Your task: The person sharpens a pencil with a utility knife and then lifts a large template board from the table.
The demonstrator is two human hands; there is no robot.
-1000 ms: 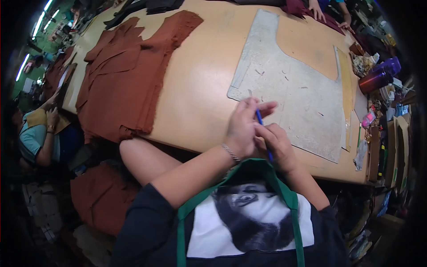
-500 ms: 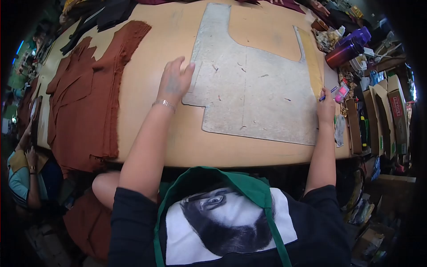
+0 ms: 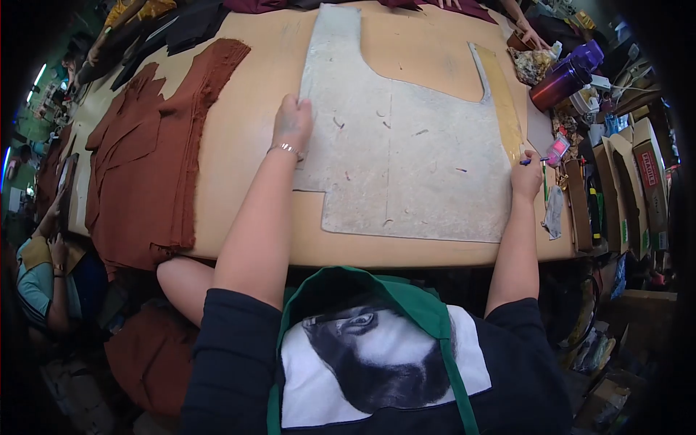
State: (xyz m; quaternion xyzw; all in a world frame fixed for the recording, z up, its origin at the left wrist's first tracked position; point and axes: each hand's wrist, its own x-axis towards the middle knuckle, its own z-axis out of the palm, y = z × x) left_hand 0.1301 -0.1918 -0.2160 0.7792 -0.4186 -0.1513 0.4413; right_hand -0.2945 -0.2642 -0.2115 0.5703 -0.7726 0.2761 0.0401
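Observation:
A large grey pattern template (image 3: 417, 159), speckled with small marks and slots, lies on the table in front of me. My left hand (image 3: 292, 125) is closed on its left edge, thumb side toward the template. At the right edge, my right hand (image 3: 527, 176) has its fingers closed around a blue pen (image 3: 525, 162) and also touches the template there. A yellowish strip (image 3: 505, 109) runs along the template's upper right side.
Stacked rust-brown fabric pieces (image 3: 148, 159) lie on the left of the table (image 3: 304, 250). At the right stand a purple-red tumbler (image 3: 558, 85), a pink item (image 3: 558, 147) and cardboard boxes (image 3: 645, 174). Another person's hand (image 3: 533, 36) reaches in at the far right.
My left hand, open before, has closed on the template's left edge. The template has shifted left and a little toward me, and my right hand has stayed at its right edge with the pen.

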